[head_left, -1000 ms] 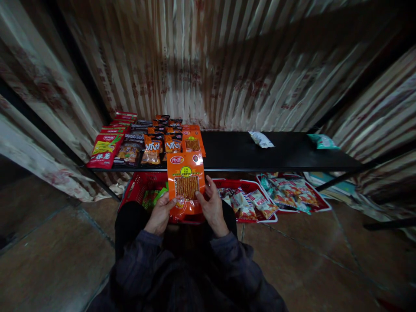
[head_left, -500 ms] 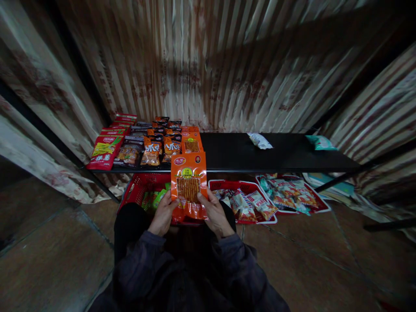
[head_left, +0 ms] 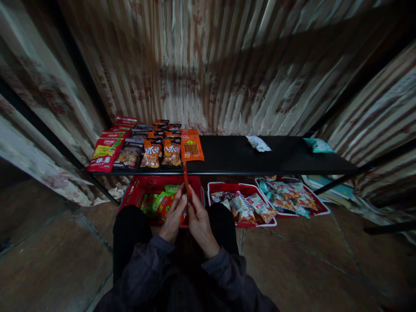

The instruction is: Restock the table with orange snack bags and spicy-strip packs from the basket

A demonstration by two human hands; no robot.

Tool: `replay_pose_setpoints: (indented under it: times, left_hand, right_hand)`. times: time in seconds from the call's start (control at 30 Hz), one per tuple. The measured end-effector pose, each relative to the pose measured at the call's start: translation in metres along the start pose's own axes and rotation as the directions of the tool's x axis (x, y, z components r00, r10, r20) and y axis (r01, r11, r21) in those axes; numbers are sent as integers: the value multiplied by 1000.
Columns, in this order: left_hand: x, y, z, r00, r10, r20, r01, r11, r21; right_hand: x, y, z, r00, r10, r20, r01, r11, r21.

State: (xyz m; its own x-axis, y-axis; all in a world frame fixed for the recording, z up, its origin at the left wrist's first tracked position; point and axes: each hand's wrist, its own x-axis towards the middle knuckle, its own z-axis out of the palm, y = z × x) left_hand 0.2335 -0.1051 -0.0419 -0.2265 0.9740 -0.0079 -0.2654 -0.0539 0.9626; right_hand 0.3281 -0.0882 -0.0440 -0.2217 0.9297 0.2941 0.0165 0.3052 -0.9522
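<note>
An orange snack packet (head_left: 185,173) stands edge-on between my palms, so only its thin side shows. My left hand (head_left: 174,216) presses on it from the left and my right hand (head_left: 199,222) from the right, both closed on it above a red basket (head_left: 134,190). Green snack packets (head_left: 160,202) lie in that basket, partly covered by my left hand. Just beyond my fingers, a matching orange packet (head_left: 192,146) lies on the black shelf (head_left: 224,156), beside orange-and-black snack bags (head_left: 171,152).
Red bags (head_left: 105,151) and dark bags (head_left: 129,152) fill the shelf's left end. A white bag (head_left: 258,143) and a teal bag (head_left: 317,146) lie farther right. Two more red baskets of snack bags (head_left: 243,209) stand below. Black posts (head_left: 97,190) frame the shelf; a striped curtain (head_left: 201,65) hangs behind.
The packet in my hands has turned from facing me to edge-on. My hands have come closer together around it. The matching packet on the shelf now shows more fully.
</note>
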Motion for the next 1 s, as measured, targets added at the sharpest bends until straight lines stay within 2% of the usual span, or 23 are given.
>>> replay_pose_setpoints:
  times: [0.17,0.3,0.37,0.43,0.5,0.6,0.67,0.73,0.87,1.0]
  left_hand:
    - [-1,3,0,984,-159,-84,136,962,-237]
    - [6,9,-3,951,-247,-186,169,920,-354]
    - [8,13,-6,936,-290,-199,183,884,-429]
    - [9,17,-10,935,-328,-136,216,829,-515]
    - [8,22,-15,929,-369,-13,297,767,-569]
    - [5,28,-22,900,-413,141,414,707,-574]
    - [4,30,-26,890,-425,167,440,699,-564]
    - [3,30,-28,887,-431,166,445,703,-554]
    - [0,26,-30,880,-444,171,463,718,-520]
    - [-3,21,-31,859,-475,191,503,718,-481]
  right_hand:
    - [-10,-5,11,985,-156,69,169,941,-292]
    - [-14,-5,13,976,-162,147,205,914,-351]
    - [-13,-7,10,974,-141,176,195,921,-339]
    - [-11,-12,6,977,-112,180,163,941,-297]
    - [-6,-16,-1,987,-89,135,119,967,-228]
    - [6,-18,-13,997,-60,-41,54,990,-130]
    - [14,-14,-20,988,-8,-154,-1,998,-56]
    - [23,-10,-25,975,102,-196,-87,993,80]
    - [34,-9,-29,946,300,-122,-239,900,365]
    - [35,-11,-30,923,384,-12,-331,809,486]
